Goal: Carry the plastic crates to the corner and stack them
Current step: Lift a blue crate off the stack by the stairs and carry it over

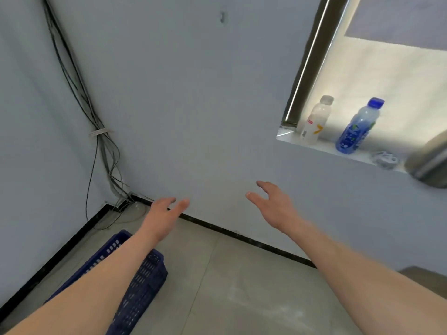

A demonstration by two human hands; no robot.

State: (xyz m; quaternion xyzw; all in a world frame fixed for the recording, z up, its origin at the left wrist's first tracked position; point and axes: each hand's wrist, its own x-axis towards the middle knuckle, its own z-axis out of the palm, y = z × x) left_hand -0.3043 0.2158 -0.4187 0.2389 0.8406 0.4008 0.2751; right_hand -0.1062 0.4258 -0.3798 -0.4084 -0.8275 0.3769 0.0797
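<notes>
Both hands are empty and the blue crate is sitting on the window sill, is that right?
No. The head view shows the blue crate on the floor near the corner, not on the window sill. The left hand and right hand are indeed empty.

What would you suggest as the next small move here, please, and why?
Probably draw both hands back and turn to fetch another crate. The left hand and right hand are open and hold nothing, while a blue crate already sits on the floor near the corner, partly hidden by the left forearm, so more stacking seems left to do.
</notes>
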